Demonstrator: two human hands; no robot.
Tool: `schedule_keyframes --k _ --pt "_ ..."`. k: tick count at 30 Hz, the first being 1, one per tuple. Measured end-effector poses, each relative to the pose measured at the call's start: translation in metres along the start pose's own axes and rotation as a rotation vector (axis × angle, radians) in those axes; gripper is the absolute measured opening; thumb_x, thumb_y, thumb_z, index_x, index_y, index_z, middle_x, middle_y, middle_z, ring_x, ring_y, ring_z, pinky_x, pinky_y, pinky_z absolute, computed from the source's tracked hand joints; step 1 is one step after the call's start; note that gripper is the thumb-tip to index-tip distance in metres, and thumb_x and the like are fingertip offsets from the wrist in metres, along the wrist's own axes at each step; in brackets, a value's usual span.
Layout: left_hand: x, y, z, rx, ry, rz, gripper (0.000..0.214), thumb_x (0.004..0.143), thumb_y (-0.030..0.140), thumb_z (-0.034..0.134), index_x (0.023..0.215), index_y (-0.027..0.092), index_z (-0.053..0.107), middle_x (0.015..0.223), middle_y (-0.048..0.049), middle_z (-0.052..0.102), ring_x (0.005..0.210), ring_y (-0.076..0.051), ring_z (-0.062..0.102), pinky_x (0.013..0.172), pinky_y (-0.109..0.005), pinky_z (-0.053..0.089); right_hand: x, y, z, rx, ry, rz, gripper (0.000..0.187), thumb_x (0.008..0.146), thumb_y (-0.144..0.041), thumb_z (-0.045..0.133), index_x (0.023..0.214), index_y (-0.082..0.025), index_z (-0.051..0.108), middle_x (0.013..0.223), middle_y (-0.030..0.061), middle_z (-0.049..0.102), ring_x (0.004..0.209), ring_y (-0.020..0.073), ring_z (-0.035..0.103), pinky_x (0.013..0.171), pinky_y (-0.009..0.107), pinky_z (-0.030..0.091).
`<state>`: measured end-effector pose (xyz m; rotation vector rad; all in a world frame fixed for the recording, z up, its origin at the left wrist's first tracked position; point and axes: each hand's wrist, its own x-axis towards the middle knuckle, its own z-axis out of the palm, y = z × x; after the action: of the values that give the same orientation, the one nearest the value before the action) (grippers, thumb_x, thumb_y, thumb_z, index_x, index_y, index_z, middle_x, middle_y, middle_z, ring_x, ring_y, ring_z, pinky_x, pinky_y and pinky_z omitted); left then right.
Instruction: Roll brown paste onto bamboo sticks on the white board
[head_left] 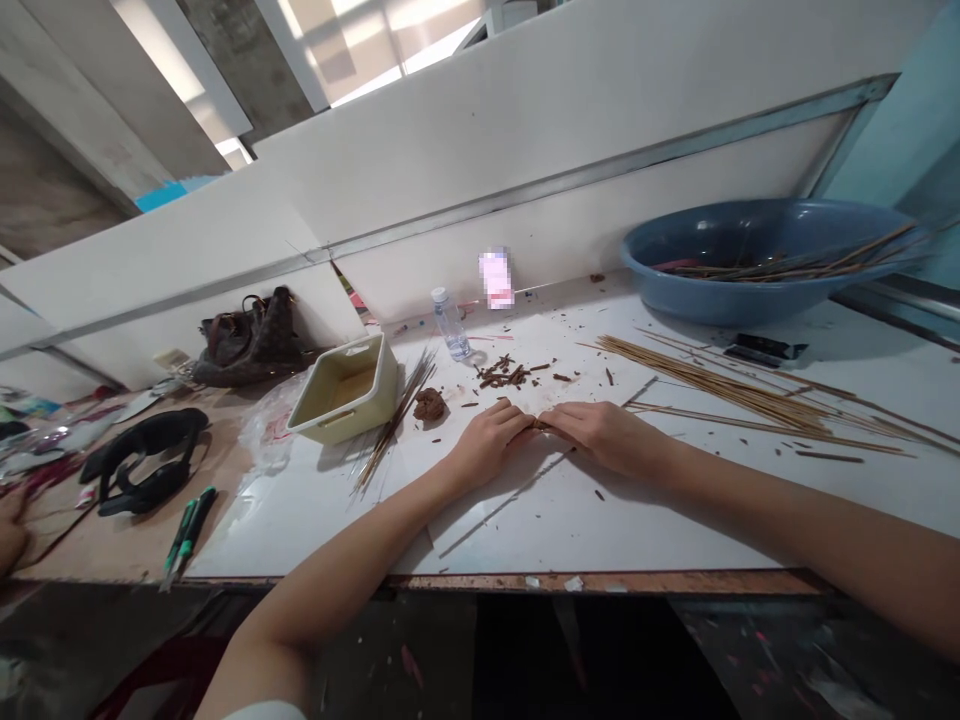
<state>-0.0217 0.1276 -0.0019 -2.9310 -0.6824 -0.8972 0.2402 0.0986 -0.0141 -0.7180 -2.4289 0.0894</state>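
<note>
My left hand and my right hand lie palm down on the white table, fingertips meeting. Between them they pinch a small brown piece on a thin stick that slants toward the table's front edge. Both hands have their fingers curled in. A lump of brown paste sits just left of my left hand, with brown scraps beyond the hands.
A cream tray and a bundle of dark sticks lie at left. Bare sticks fan out at right below a blue basin. A small bottle, a brown bag, black goggles and green pens are there too.
</note>
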Motion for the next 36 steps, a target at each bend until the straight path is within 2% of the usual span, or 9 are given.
schedule_keyframes --k 5,8,10,13,17,22,29,36 --pt "-0.0012 -0.0028 0.0045 0.058 0.028 -0.004 0.028 0.117 0.033 0.054 0.111 0.02 0.078 0.087 -0.008 0.079 0.082 -0.022 0.07 0.075 -0.036 0.059 0.0012 0.0032 0.0069 -0.031 -0.009 0.044 0.026 0.114 -0.02 0.05 0.135 -0.018 0.065 0.104 0.0103 0.077 0.09 0.0255 0.076 0.077 0.037 0.061" --pt "-0.003 -0.0038 0.007 0.057 0.092 -0.033 0.024 0.115 0.034 0.059 0.123 0.02 0.076 0.09 -0.0081 0.08 0.085 -0.024 0.072 0.075 -0.037 0.06 0.0024 0.0037 0.0099 -0.042 0.044 0.043 0.035 0.116 -0.027 0.052 0.149 -0.018 0.057 0.123 0.0157 0.079 0.103 0.029 0.079 0.082 0.04 0.065" --pt "-0.0043 -0.0036 0.0071 0.036 0.093 -0.048 0.024 0.115 0.034 0.06 0.125 0.019 0.076 0.09 -0.008 0.08 0.087 -0.024 0.072 0.073 -0.036 0.06 0.0022 0.0036 0.01 -0.018 0.077 0.035 0.038 0.116 -0.027 0.051 0.152 -0.019 0.055 0.128 0.0155 0.079 0.105 0.0287 0.08 0.084 0.041 0.066" --pt "-0.0053 -0.0028 0.006 0.026 0.056 -0.026 0.025 0.116 0.033 0.056 0.122 0.019 0.076 0.091 -0.008 0.08 0.084 -0.023 0.072 0.072 -0.035 0.06 0.0003 0.0043 0.009 0.001 0.084 0.004 0.033 0.116 -0.024 0.049 0.147 -0.021 0.061 0.115 0.0108 0.081 0.094 0.0252 0.079 0.08 0.037 0.065" --pt "-0.005 -0.0037 0.0058 -0.002 0.039 -0.033 0.027 0.116 0.033 0.055 0.122 0.019 0.077 0.091 -0.0087 0.081 0.085 -0.022 0.072 0.074 -0.035 0.061 -0.002 0.0057 0.0081 -0.048 0.077 -0.037 0.031 0.117 -0.028 0.05 0.144 -0.02 0.064 0.105 0.0094 0.079 0.087 0.0242 0.076 0.076 0.036 0.063" --pt "-0.0045 -0.0062 0.0051 -0.056 0.022 -0.043 0.027 0.114 0.04 0.061 0.119 0.02 0.078 0.094 -0.0094 0.082 0.089 -0.023 0.072 0.078 -0.036 0.062 -0.0024 0.004 0.0053 -0.082 0.048 -0.047 0.033 0.117 -0.025 0.048 0.146 -0.018 0.062 0.104 0.0102 0.078 0.087 0.024 0.076 0.075 0.036 0.062" --pt "-0.0042 -0.0052 0.0033 -0.04 0.003 -0.018 0.029 0.117 0.035 0.053 0.12 0.02 0.078 0.094 -0.01 0.082 0.089 -0.024 0.072 0.08 -0.038 0.063 -0.0007 0.0041 0.0028 -0.058 0.021 -0.057 0.031 0.118 -0.029 0.047 0.14 -0.018 0.065 0.097 0.009 0.078 0.084 0.0241 0.076 0.074 0.037 0.063" --pt "-0.0068 -0.007 0.0091 0.03 0.076 -0.064 0.027 0.112 0.039 0.066 0.128 0.019 0.075 0.095 -0.009 0.082 0.093 -0.025 0.074 0.081 -0.039 0.064 0.0007 0.0042 0.0045 0.008 0.081 0.045 0.04 0.115 -0.028 0.054 0.154 -0.02 0.057 0.128 0.014 0.083 0.099 0.0268 0.083 0.084 0.039 0.067"
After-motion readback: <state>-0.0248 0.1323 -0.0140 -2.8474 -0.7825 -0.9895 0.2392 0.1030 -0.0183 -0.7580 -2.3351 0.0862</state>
